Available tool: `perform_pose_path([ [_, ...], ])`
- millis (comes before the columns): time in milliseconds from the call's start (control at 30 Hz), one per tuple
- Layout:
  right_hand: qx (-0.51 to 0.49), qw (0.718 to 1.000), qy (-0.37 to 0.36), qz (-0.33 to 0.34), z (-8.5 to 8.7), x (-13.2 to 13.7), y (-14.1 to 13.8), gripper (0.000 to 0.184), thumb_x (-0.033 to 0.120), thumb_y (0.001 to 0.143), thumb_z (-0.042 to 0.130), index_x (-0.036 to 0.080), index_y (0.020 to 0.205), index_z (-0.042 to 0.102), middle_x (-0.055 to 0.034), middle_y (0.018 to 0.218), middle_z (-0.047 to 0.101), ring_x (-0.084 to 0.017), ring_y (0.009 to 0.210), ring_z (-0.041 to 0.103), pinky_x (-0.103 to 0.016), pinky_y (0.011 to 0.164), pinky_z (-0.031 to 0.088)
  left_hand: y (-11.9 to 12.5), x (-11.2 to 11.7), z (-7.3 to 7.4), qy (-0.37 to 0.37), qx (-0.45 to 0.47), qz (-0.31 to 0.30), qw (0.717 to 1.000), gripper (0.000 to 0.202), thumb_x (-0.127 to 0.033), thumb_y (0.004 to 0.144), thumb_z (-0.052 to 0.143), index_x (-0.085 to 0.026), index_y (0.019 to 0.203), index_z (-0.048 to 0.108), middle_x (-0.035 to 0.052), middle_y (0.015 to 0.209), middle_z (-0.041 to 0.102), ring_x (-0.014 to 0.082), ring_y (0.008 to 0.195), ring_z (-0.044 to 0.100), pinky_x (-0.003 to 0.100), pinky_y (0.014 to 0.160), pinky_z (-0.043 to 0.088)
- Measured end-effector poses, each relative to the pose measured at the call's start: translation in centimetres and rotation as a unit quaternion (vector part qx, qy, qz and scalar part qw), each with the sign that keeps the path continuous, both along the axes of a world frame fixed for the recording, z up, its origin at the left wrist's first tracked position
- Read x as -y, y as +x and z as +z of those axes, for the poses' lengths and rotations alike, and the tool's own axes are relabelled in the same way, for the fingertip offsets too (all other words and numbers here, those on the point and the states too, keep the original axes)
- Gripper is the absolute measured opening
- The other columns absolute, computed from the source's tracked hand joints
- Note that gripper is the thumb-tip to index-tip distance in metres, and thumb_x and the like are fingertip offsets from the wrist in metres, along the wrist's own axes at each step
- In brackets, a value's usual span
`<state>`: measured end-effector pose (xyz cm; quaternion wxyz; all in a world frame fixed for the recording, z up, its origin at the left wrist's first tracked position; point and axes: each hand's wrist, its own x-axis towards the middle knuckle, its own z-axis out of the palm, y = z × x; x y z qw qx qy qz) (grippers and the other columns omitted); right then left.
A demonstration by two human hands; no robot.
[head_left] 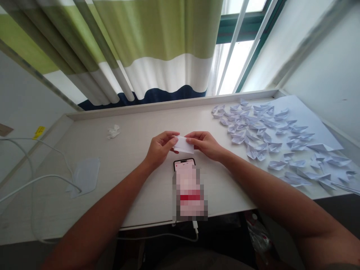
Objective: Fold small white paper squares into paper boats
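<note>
Paper (184, 144) between left hand (160, 148) and right hand (206, 144)

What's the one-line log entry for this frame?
left hand: pinching folded paper | right hand: pinching same paper | phone: on desk | paper boats: spread at right
</note>
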<state>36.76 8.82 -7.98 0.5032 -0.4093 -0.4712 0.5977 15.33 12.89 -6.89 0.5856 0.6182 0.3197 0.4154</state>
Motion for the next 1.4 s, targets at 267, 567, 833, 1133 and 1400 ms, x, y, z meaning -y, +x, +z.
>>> perform_pose_path([
  [267, 0.035, 0.999, 0.019, -0.015, 0.5, -1.1, -0.8, 0.03, 0.042, 0.082, 0.087, 0.017, 0.096, 0.081, -0.0029, 0.084, 0.074, -0.013, 0.071, 0.062, -0.027, 0.064, 0.051, -0.7, 0.2, -0.5, -0.043, 0.0, -0.005, 0.999, 0.045, -0.04, 0.077, 0.09, -0.013, 0.11, 0.075, 0.0049, 0.085, 0.078, 0.0183, 0.076, 0.073, 0.029, 0.06, 0.067],
  [567, 0.024, 0.998, 0.049, -0.014, -0.2, 0.6, -0.5, 0.04, 0.051, 0.085, 0.085, 0.017, 0.106, 0.079, -0.0048, 0.09, 0.078, -0.016, 0.077, 0.07, -0.03, 0.069, 0.058, -0.6, 0.5, -1.2, -0.029, 0.001, 0.003, 1.0, 0.048, -0.042, 0.076, 0.091, -0.015, 0.111, 0.073, 0.0053, 0.087, 0.08, 0.0213, 0.076, 0.077, 0.031, 0.058, 0.067],
  [833, 0.016, 0.998, 0.062, -0.025, -0.4, 0.8, -0.8, 0.039, 0.045, 0.082, 0.09, 0.017, 0.106, 0.079, -0.0057, 0.094, 0.08, -0.016, 0.081, 0.073, -0.031, 0.075, 0.061, -0.5, 0.9, -0.9, -0.029, 0.009, -0.015, 0.999, 0.047, -0.041, 0.076, 0.092, -0.015, 0.111, 0.074, 0.0057, 0.086, 0.079, 0.021, 0.075, 0.075, 0.031, 0.058, 0.066],
  [1133, 0.031, 0.995, 0.086, -0.046, -0.2, 0.8, -0.8, 0.037, 0.042, 0.081, 0.091, 0.018, 0.105, 0.077, -0.0056, 0.096, 0.08, -0.018, 0.084, 0.073, -0.034, 0.078, 0.061, -0.5, 0.9, -0.5, -0.001, -0.027, -0.013, 1.0, 0.029, -0.039, 0.079, 0.09, -0.014, 0.088, 0.079, 0.0073, 0.074, 0.079, 0.0195, 0.064, 0.074, 0.031, 0.059, 0.063],
  [1400, 0.099, 0.991, 0.087, -0.025, 0.7, 0.9, -0.1, 0.03, 0.044, 0.085, 0.086, 0.017, 0.095, 0.08, -0.0054, 0.09, 0.08, -0.018, 0.081, 0.071, -0.031, 0.073, 0.056, -0.7, 1.1, -0.2, 0.047, -0.049, -0.03, 0.997, 0.025, -0.037, 0.08, 0.088, -0.016, 0.09, 0.081, 0.0064, 0.078, 0.079, 0.0198, 0.066, 0.074, 0.032, 0.061, 0.065],
])
